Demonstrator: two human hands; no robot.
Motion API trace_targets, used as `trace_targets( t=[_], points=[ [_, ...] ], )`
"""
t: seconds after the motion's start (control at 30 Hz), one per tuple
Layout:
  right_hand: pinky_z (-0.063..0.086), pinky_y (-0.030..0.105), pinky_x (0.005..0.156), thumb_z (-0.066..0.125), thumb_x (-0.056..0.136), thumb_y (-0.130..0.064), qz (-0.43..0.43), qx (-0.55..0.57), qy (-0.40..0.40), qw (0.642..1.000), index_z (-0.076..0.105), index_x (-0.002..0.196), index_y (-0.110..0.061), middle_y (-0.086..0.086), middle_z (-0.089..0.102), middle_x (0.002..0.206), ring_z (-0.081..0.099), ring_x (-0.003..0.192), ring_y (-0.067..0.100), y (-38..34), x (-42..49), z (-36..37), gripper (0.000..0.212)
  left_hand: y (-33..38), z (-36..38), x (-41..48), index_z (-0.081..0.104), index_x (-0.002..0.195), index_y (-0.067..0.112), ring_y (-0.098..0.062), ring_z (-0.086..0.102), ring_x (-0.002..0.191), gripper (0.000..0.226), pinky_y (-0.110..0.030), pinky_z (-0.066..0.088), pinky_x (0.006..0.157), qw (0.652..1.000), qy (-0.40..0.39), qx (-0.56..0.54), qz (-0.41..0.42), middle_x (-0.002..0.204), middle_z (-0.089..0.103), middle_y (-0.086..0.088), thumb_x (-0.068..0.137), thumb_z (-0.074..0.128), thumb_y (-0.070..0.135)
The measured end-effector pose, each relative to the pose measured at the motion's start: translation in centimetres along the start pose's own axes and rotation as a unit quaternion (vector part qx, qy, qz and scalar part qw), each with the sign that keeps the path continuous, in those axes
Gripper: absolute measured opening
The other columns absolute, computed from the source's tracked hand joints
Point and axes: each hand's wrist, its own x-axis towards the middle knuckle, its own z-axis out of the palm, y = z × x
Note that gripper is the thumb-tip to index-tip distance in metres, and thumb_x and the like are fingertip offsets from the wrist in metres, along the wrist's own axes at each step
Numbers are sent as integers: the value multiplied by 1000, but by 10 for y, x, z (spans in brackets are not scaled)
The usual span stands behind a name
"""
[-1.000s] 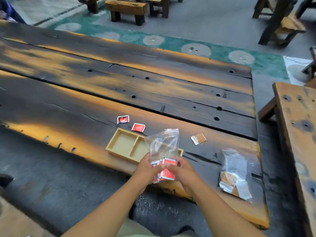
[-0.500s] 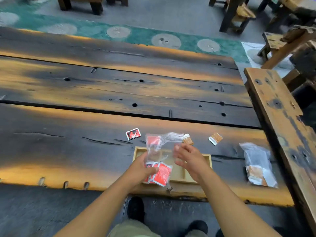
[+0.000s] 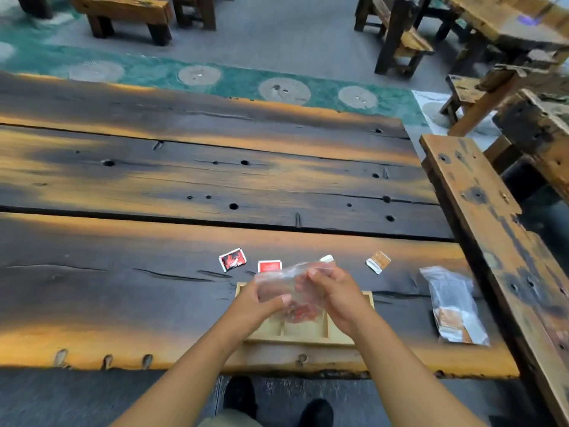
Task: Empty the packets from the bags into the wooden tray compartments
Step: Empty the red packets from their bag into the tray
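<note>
Both hands hold a clear plastic bag [image 3: 284, 280] above the wooden tray [image 3: 304, 334]. My left hand [image 3: 257, 300] grips its left side and my right hand [image 3: 334, 295] grips its right side. Red packets [image 3: 303, 312] show blurred at the bag's lower end, over the tray's middle compartment. My hands hide much of the tray. Loose on the table behind the tray lie a red-and-black packet [image 3: 232, 259], a red packet [image 3: 269, 266], a white packet [image 3: 327, 258] and a brown packet [image 3: 378, 261]. A second clear bag [image 3: 455, 306] with brown and white packets lies to the right.
The tray sits near the front edge of a big dark plank table [image 3: 184, 186]. A wooden bench [image 3: 498, 235] runs along the table's right end. More benches and tables stand on the floor beyond. My shoes show below the table edge.
The bag has been turned so the red packets sit lower over the tray. My right hand has closed onto the bag. The view has shifted to face the tray squarely.
</note>
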Motion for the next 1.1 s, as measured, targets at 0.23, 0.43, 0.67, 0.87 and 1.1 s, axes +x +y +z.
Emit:
trace_targets(
  t=[0.23,0.43,0.67,0.87,1.1],
  points=[
    [54,43,77,53,100,-7,-16,-47,-34,998,70,96,-6,7,76,84,69,77,20,-11,1,0,18,64,-11,17,75,100,18,-9,68,81,21,-35,54,77,985,-9,158,70,90,76,-3,82,73,27],
    [54,41,80,56,97,-7,-23,-156,-73,985,74,99,-3,11,76,86,71,75,22,-17,7,0,18,84,-9,23,73,85,12,-10,57,55,15,-28,49,62,937,-87,338,14,64,63,5,93,63,20],
    [55,38,85,71,88,-23,-89,-301,59,948,63,105,-19,-1,68,101,64,95,16,2,7,-3,19,65,6,10,67,70,8,-19,57,49,19,-21,46,48,967,-24,252,-12,58,64,-7,88,69,11],
    [48,34,59,59,98,-25,-46,-273,14,961,57,73,-10,4,57,60,55,55,17,0,-13,1,29,41,27,5,60,62,21,-11,51,52,27,-26,42,57,966,8,258,-22,59,59,3,87,69,14],
    [47,26,51,58,96,-30,18,-305,-8,952,59,69,-13,2,58,55,56,50,15,-4,-15,4,32,44,37,1,64,83,0,-10,51,58,18,-23,41,55,973,-23,229,-19,65,56,2,83,72,16]
  ],
)
